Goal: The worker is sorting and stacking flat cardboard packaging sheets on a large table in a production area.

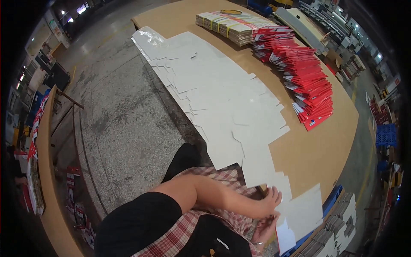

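Note:
Close to my body at the lower right, my left hand [270, 203] reaches across with its fingers spread, over the edge of the white cardboard blanks [261, 171]. Just below it, my right hand [264, 231] has its fingers curled at the edge of a white cardboard sheet [287, 236] that shows a thin red edge. Its grip is partly hidden by my left hand. Another flat white sheet [304, 210] lies just beyond. The overlapping blanks spread along the table's left side, some with raised tabs and cut slits.
A curved row of red folded cartons [308, 73] lies on the brown table [317, 150], beside a strapped bundle of cardboard [227, 26]. Stacked cardboard [336, 231] stands at the lower right in a blue container. Another table [48, 180] stands to the left, across the floor [124, 124].

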{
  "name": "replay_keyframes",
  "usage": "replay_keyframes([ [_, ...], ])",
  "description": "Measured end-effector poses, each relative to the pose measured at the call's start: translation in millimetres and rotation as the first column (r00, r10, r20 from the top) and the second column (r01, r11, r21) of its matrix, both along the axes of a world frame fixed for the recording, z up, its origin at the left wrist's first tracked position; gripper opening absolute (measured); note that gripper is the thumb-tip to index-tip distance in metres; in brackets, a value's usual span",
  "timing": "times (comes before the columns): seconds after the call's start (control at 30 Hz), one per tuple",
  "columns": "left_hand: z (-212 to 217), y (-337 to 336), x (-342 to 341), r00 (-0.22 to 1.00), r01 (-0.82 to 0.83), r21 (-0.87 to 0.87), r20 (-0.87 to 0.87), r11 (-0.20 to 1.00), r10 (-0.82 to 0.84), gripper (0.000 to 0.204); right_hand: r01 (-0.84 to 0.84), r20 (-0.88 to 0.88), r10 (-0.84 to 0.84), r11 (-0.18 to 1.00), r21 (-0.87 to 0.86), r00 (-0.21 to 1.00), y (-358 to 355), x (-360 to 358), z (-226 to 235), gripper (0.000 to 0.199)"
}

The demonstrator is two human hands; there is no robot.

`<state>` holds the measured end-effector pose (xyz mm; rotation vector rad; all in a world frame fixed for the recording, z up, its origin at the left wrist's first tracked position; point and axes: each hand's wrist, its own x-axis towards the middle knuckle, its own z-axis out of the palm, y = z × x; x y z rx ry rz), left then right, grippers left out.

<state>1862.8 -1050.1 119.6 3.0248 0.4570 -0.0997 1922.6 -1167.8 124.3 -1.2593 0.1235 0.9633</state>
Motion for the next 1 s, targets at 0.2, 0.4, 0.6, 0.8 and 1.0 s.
replay_keyframes([
  [0.2,7.7,16.6,-0.6,0.914,0.260,-0.391,0.396,0.883,-0.094,0.079,0.271,0.953,0.113,0.943,-0.192,0.282,-20.8,52.7,-26.3,0.034],
  [0.4,29.5,59.3,-52.2,0.942,0.212,-0.467,0.331,0.859,-0.053,0.046,0.008,0.540,0.667,0.633,-0.774,-0.513,58.6,44.5,36.4,0.068],
  [0.6,34.0,101.5,-110.4,0.916,-0.383,0.104,-0.083,0.918,0.391,0.095,-0.048,0.566,0.569,0.678,-0.733,-0.596,118.3,46.3,49.3,0.062],
  [0.8,3.6,103.5,-111.4,0.891,-0.193,-0.040,0.412,0.980,0.192,0.073,-0.043,0.461,0.620,0.568,-0.822,-0.635,75.6,44.0,11.7,0.057],
  [1.0,39.1,110.7,-86.0,0.978,0.015,-0.078,0.207,0.997,0.002,0.047,-0.065,0.612,0.601,0.684,-0.726,-0.515,41.6,73.2,15.9,0.048],
])
